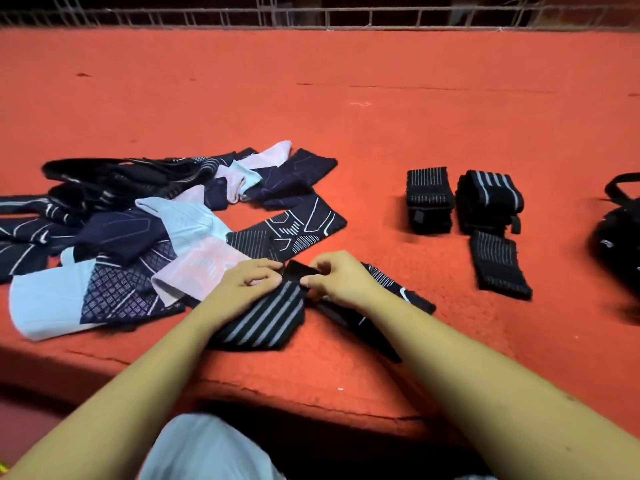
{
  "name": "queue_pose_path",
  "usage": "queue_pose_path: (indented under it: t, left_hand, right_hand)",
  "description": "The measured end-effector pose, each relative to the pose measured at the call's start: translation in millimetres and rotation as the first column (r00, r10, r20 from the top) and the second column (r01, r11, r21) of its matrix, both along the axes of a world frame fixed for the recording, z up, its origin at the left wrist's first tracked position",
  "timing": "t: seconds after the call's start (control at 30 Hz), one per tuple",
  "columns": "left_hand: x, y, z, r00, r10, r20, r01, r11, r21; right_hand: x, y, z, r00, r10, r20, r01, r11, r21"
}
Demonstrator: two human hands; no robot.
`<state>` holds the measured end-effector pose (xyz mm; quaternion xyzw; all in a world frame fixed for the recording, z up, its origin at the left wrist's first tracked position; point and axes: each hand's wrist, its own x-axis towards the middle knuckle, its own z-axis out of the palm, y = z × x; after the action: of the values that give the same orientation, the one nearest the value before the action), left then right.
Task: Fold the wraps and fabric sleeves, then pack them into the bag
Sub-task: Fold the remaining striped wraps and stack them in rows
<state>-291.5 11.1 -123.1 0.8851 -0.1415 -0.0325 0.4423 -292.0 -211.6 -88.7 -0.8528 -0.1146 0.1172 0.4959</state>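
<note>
Left grip (249,282) and right grip (341,278) both pinched the black tab (303,268) at the end of a striped wrap (263,320), fingers curled narrow on it. That wrap lay near the counter's (381,116) front edge, about midway along it. It looked soft, light and stretchy, likely to spring open unless the tab, probably a fastening patch, was pressed down. The tab end seemed the place to hold it. Both forearms reached forward over the front edge, wrists low, knuckles up, the grips nearly touching over the tab. Loose sleeves (138,220) sprawled toward the left edge. Folded wraps (429,199) sat to the right, with the bag (620,237) at the right edge.
</note>
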Motion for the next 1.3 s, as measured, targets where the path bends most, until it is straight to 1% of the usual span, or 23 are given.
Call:
queue_pose_path:
  t: [0.07,0.13,0.17,0.27,0.33,0.4,0.47,0.53,0.57,0.63,0.67,0.73,0.8,0.83,0.87,0.9,0.97,1.03,1.13,1.2,1.23,1.27,1.3]
  left_hand:
    - [-0.3,-1.3,6.7,0.997,0.027,-0.073,-0.031,0.998,-0.056]
    - [3.1,1.7,12.7,0.99,0.04,-0.132,-0.044,0.999,-0.031]
    - [4.2,4.0,12.3,0.99,0.025,-0.136,-0.033,0.998,-0.053]
    - [1.0,9.7,11.0,0.985,-0.078,-0.156,0.054,0.987,-0.149]
    - [0.7,10.4,10.8,0.986,-0.106,-0.126,0.093,0.99,-0.103]
    - [3.4,7.4,11.1,0.994,-0.093,-0.057,0.093,0.996,-0.003]
    - [6.6,4.1,10.9,0.998,-0.015,-0.057,0.012,0.999,-0.051]
    - [8.3,0.8,12.6,0.998,0.046,-0.044,-0.049,0.996,-0.07]
    - [7.8,-2.2,15.5,0.999,0.005,-0.041,-0.009,0.997,-0.082]
    - [4.7,-11.7,23.8,0.985,-0.156,-0.074,0.146,0.981,-0.124]
    - [3.2,-17.2,28.2,0.972,-0.213,-0.097,0.203,0.974,-0.101]
    - [1.2,-26.5,34.4,0.948,-0.296,-0.113,0.3,0.954,0.021]
    - [-0.6,-30.6,34.7,0.905,-0.395,-0.161,0.414,0.904,0.108]
    - [-1.1,-30.7,32.2,0.876,-0.439,-0.198,0.466,0.877,0.119]
    - [-1.3,-31.8,29.0,0.852,-0.468,-0.237,0.502,0.857,0.113]
    - [-1.6,-32.6,26.3,0.839,-0.476,-0.264,0.517,0.848,0.113]
    - [-0.1,-34.2,23.3,0.836,-0.469,-0.285,0.519,0.845,0.13]
    - [3.2,-36.8,20.9,0.834,-0.469,-0.291,0.531,0.826,0.188]
    - [7.0,-39.5,18.2,0.833,-0.478,-0.278,0.552,0.752,0.361]
    - [8.4,-40.8,15.6,0.86,-0.461,-0.217,0.508,0.738,0.444]
    - [8.0,-42.0,14.1,0.874,-0.453,-0.173,0.48,0.758,0.441]
    - [9.7,-42.1,10.1,0.898,-0.421,-0.126,0.435,0.811,0.391]
    - [8.9,-44.6,9.0,0.933,-0.35,-0.09,0.361,0.891,0.275]
  right_hand:
    - [-5.5,-4.5,11.6,0.998,-0.05,-0.038,0.054,0.99,0.132]
    - [-11.0,-11.0,22.2,0.998,-0.033,-0.047,0.042,0.976,0.214]
    - [-14.3,-14.0,26.0,0.999,-0.014,-0.052,0.027,0.965,0.261]
    - [-25.2,-27.0,28.3,0.989,0.045,-0.142,0.032,0.869,0.495]
    - [-33.0,-39.9,24.6,0.969,0.109,-0.221,0.044,0.805,0.592]
    - [-42.3,-54.1,17.1,0.946,0.185,-0.268,0.019,0.79,0.613]
    - [-50.4,-67.3,9.9,0.939,0.218,-0.266,-0.026,0.816,0.577]
    - [-55.3,-77.2,7.2,0.961,0.196,-0.196,-0.088,0.885,0.457]
    - [-57.5,-80.1,7.9,0.974,0.18,-0.138,-0.119,0.924,0.363]
    - [-60.7,-82.9,6.5,0.982,0.172,-0.071,-0.15,0.958,0.244]
    - [-64.4,-81.5,6.1,0.982,0.174,-0.071,-0.156,0.966,0.206]
    - [-77.7,-74.2,3.5,0.974,0.205,-0.097,-0.191,0.972,0.14]
    - [-92.3,-63.4,-1.8,0.977,0.211,-0.031,-0.211,0.977,0.022]
    - [-97.6,-56.6,-4.6,0.981,0.192,0.018,-0.192,0.981,0.003]
    - [-101.5,-49.9,-6.7,0.987,0.156,0.042,-0.158,0.987,0.029]
    - [-104.2,-43.9,-7.4,0.992,0.12,0.037,-0.122,0.989,0.08]
    - [-105.6,-37.7,-9.4,0.996,0.052,0.071,-0.06,0.992,0.112]
    - [-107.8,-38.2,-11.3,0.994,0.065,0.092,-0.075,0.991,0.111]
    - [-110.2,-49.2,-18.8,0.988,0.119,0.094,-0.128,0.987,0.096]
    - [-111.8,-57.6,-21.2,0.969,0.153,0.195,-0.159,0.987,0.014]
    - [-112.8,-61.1,-20.7,0.951,0.171,0.257,-0.172,0.985,-0.021]
    - [-114.5,-64.0,-18.1,0.933,0.194,0.302,-0.189,0.981,-0.044]
    - [-116.7,-66.9,-16.9,0.922,0.216,0.322,-0.212,0.976,-0.048]
